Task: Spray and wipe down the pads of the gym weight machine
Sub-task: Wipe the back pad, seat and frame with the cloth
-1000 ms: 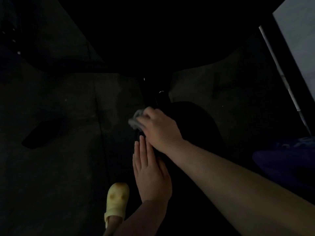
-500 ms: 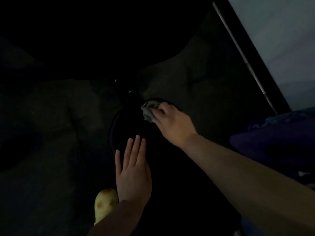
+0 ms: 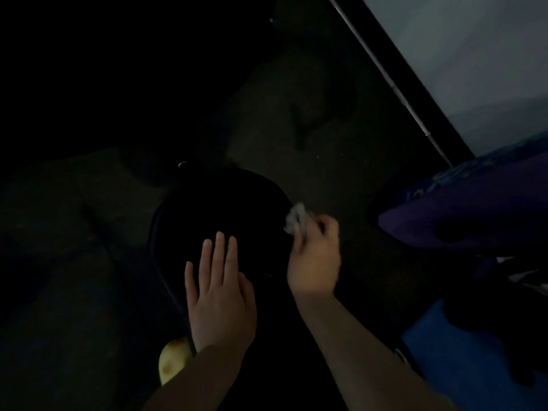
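The scene is very dark. A black rounded seat pad [image 3: 216, 203] of the machine fills the middle of the head view. My left hand [image 3: 221, 295] lies flat on the near part of the pad, fingers together and stretched out. My right hand [image 3: 314, 259] is at the pad's right edge, closed around a small crumpled grey cloth [image 3: 295, 218] that sticks out above the fingers. No spray bottle shows.
Dark floor [image 3: 311, 137] surrounds the pad. A thin metal bar [image 3: 394, 84] runs diagonally at upper right beside a pale wall [image 3: 474, 54]. Purple fabric [image 3: 474, 215] and a blue surface [image 3: 462, 366] lie at right. A yellow shoe [image 3: 172, 360] shows at the bottom.
My right hand carried the cloth from the pad's far edge around to its right edge. The left hand stayed flat on the pad. The view shifted left and down.
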The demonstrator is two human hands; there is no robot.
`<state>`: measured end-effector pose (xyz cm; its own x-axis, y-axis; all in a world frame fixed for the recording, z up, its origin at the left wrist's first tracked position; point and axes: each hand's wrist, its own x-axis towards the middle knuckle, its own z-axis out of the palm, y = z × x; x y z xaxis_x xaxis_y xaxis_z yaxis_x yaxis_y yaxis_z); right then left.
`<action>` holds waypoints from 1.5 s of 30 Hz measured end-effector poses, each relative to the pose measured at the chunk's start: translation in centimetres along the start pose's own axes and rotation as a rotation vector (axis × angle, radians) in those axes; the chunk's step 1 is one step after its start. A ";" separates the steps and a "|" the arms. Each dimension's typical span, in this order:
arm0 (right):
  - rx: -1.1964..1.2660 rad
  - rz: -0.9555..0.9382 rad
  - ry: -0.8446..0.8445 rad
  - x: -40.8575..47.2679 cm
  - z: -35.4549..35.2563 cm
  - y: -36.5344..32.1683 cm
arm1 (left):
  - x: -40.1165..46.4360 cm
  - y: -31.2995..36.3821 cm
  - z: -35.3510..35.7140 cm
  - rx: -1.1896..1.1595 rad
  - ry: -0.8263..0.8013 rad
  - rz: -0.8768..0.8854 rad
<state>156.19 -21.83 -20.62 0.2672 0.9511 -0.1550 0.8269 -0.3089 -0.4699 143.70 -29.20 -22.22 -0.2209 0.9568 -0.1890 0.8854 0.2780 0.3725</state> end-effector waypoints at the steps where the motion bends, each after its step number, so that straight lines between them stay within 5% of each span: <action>1: 0.028 0.005 -0.014 1.3 0.9 -1.3 | 0.0 0.0 0.0 0.005 -0.001 0.001; 7: -0.092 -0.217 -0.271 2.7 -1.9 0.4 | -0.1 0.0 0.0 0.023 -0.020 0.000; 10: 0.008 -0.133 -0.405 -0.9 -5.7 4.7 | -0.1 0.2 -0.1 0.007 -0.022 0.000; 19: -0.079 -0.039 -0.338 5.8 -0.2 -3.3 | 0.1 0.0 0.1 0.012 0.000 0.016; 23: -0.109 -0.136 -0.359 1.5 -3.9 2.0 | 0.0 0.2 -0.2 0.005 -0.014 0.039; 26: -0.154 -0.003 -0.361 -2.6 -7.1 7.1 | -0.2 0.2 -0.5 0.048 -0.090 0.219; 30: -0.117 0.246 -0.225 -6.2 -9.1 10.5 | -0.7 -0.1 -0.5 0.120 -0.208 0.680; 36: -0.041 0.291 -0.250 -1.9 -6.1 6.5 | -0.3 0.2 -0.5 0.161 -0.218 0.673; 43: 0.067 0.548 0.244 -13.7 -5.5 8.1 | -0.3 0.2 -0.5 0.124 -0.207 0.670; 45: 0.124 0.614 0.273 -13.2 -5.2 7.8 | -0.4 0.2 -0.5 0.105 -0.198 0.664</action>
<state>161.71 -36.83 -17.75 0.7983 0.5650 -0.2086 0.4272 -0.7753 -0.4652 143.73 -29.50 -21.60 0.4508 0.8849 -0.1176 0.8440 -0.3796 0.3790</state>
